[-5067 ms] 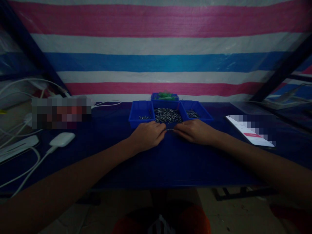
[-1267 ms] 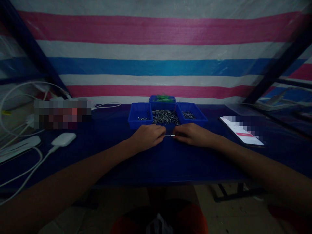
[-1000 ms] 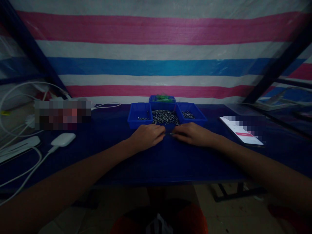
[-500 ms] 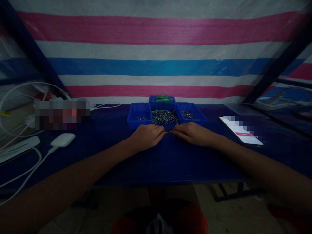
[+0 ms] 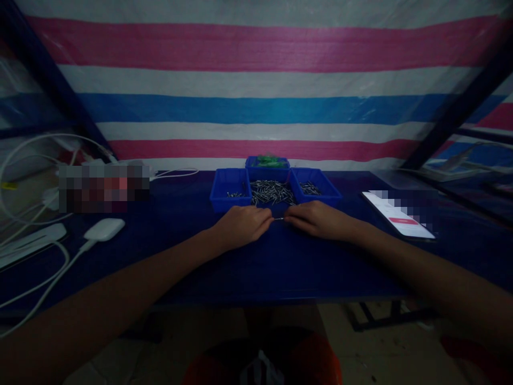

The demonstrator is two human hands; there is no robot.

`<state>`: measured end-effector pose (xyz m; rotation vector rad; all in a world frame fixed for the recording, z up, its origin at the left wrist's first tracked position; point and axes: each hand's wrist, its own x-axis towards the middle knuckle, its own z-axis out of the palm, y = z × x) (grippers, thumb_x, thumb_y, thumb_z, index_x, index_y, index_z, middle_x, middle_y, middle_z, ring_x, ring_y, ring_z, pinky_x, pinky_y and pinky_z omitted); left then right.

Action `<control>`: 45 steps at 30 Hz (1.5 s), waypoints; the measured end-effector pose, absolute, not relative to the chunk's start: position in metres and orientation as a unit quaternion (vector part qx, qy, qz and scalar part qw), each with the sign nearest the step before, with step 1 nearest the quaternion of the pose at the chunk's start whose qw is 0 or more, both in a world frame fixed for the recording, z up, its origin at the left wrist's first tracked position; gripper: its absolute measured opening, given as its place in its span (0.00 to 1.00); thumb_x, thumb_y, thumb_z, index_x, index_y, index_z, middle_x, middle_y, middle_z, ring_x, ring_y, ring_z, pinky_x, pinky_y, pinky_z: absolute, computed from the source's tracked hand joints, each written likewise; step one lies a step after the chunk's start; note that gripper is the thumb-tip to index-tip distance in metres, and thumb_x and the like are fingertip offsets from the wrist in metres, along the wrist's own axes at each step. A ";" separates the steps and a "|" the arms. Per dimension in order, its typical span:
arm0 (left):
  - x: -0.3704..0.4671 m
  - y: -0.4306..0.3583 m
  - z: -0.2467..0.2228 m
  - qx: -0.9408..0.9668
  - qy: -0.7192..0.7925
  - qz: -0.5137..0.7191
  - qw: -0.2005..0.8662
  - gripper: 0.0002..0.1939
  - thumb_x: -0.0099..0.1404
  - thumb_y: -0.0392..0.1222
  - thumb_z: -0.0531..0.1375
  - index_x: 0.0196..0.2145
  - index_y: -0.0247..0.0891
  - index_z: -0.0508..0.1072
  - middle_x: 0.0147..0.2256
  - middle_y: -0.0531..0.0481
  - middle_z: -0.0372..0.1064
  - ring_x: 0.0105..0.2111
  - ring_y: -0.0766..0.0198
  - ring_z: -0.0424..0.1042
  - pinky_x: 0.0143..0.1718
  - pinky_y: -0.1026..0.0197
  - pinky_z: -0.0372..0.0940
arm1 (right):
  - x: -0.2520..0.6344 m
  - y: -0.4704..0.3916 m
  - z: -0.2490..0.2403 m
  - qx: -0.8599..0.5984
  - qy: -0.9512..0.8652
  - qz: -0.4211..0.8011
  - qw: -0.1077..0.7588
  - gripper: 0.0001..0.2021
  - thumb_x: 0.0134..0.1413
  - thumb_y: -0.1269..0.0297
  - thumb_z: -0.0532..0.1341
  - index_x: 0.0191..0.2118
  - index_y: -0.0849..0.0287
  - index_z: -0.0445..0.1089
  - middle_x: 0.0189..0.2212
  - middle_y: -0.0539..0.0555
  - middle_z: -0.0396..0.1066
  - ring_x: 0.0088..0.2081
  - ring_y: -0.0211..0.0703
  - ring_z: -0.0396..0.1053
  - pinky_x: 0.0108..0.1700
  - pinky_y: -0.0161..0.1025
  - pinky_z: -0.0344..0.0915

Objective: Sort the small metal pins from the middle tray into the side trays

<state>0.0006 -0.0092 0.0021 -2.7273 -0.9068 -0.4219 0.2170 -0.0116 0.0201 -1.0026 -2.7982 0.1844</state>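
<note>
Between my fingertips a thin metal pin-like piece lies level, one end in each hand. My left hand is closed in a pinch on its left end. On its right end my right hand is pinched shut too. Just behind the hands spreads a pile of small metal pins, too small to name exactly. A blue bin with a few such pieces stands left of the pile. Another blue bin holding similar pieces stands to its right.
A third blue bin with green items stands behind the pile. On the blue table, a lit phone lies at right; a white charger and cables lie at left. A striped sheet hangs behind.
Both hands hold nearly the same place and keep their pinch on the thin metal piece. The whole view has shifted very slightly.
</note>
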 end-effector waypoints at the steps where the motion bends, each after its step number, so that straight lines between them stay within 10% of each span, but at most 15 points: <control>1: 0.001 -0.009 0.002 -0.933 -0.308 -0.147 0.113 0.10 0.65 0.40 0.47 0.32 0.36 0.65 0.25 0.53 0.67 0.26 0.68 0.67 0.25 0.66 0.56 | 0.217 -0.011 0.020 -0.333 -0.937 0.065 0.084 0.13 0.59 0.62 0.47 0.36 0.62 0.65 0.26 0.53 0.68 0.26 0.35 0.64 0.30 0.34 0.56; 45: 0.000 -0.010 0.002 -0.924 -0.339 -0.144 0.101 0.12 0.66 0.41 0.45 0.37 0.34 0.65 0.26 0.50 0.68 0.26 0.67 0.67 0.27 0.65 0.58 | 0.217 -0.012 0.020 -0.344 -0.933 0.056 0.092 0.14 0.60 0.61 0.45 0.31 0.62 0.63 0.22 0.50 0.64 0.23 0.34 0.61 0.28 0.34 0.53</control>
